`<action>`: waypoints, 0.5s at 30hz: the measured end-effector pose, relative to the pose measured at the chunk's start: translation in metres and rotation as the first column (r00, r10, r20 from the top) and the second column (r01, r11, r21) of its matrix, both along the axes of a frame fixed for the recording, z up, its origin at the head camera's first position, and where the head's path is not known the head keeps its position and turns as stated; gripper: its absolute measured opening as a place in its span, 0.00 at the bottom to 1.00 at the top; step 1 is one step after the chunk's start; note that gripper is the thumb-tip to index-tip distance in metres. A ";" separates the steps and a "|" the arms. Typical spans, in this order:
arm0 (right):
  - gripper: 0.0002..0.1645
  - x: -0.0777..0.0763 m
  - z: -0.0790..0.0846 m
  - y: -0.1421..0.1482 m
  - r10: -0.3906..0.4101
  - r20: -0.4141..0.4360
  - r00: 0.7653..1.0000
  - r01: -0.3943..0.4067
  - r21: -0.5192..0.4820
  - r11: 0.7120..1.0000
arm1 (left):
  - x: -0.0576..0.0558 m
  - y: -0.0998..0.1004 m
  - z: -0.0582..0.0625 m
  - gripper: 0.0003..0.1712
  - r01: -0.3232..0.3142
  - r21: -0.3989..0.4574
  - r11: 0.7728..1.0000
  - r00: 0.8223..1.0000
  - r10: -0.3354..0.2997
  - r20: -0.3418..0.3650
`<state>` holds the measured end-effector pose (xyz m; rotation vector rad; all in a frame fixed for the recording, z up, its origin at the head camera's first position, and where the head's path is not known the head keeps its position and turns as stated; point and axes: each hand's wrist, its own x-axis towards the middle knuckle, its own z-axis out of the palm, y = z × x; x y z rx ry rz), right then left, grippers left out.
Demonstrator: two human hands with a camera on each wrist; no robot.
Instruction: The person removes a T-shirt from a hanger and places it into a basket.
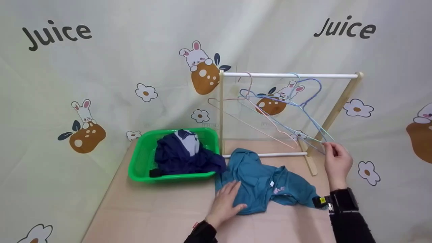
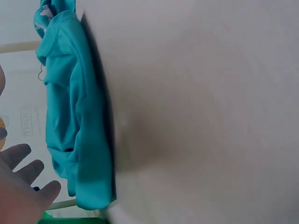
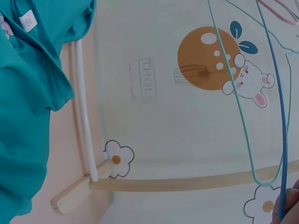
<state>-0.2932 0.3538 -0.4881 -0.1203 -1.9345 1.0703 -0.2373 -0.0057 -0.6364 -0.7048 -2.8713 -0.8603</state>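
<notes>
My right hand (image 1: 338,162) pinches the lower right corner of a blue wire hanger (image 1: 307,116), its hook pointing up and overlapping the rack's top rail in the head view. In the right wrist view, fingertips (image 3: 293,203) hold the blue hanger bar (image 3: 280,105). A teal shirt (image 1: 251,184) lies crumpled on the table, a white label and pink print showing at its neck. My left hand (image 1: 225,204) is over the shirt's left front part with its fingers spread, holding nothing. The left wrist view shows those fingers beside the teal shirt (image 2: 77,107).
A wooden rack (image 1: 221,114) with a white rail stands at the back, bearing a pink hanger (image 1: 266,116) and a mint green hanger (image 3: 240,109). Left of it, a green basket (image 1: 140,162) contains navy clothing (image 1: 172,153) and a white-grey piece. A printed curtain hangs behind.
</notes>
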 end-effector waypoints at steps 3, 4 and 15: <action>0.09 -0.006 0.011 -0.009 -0.009 0.034 0.999 0.008 0.027 1.000 | 0.000 0.003 -0.006 0.49 -0.012 -0.045 0.999 1.000 0.013 0.026; 0.10 -0.007 0.015 -0.011 -0.015 0.050 0.999 0.014 0.034 0.999 | 0.000 0.004 -0.008 0.49 -0.014 -0.055 0.998 0.999 0.016 0.034; 0.14 -0.023 0.035 -0.033 0.011 0.174 0.985 -0.030 0.107 0.994 | -0.001 0.011 -0.023 0.55 -0.079 -0.151 0.985 0.988 0.097 0.118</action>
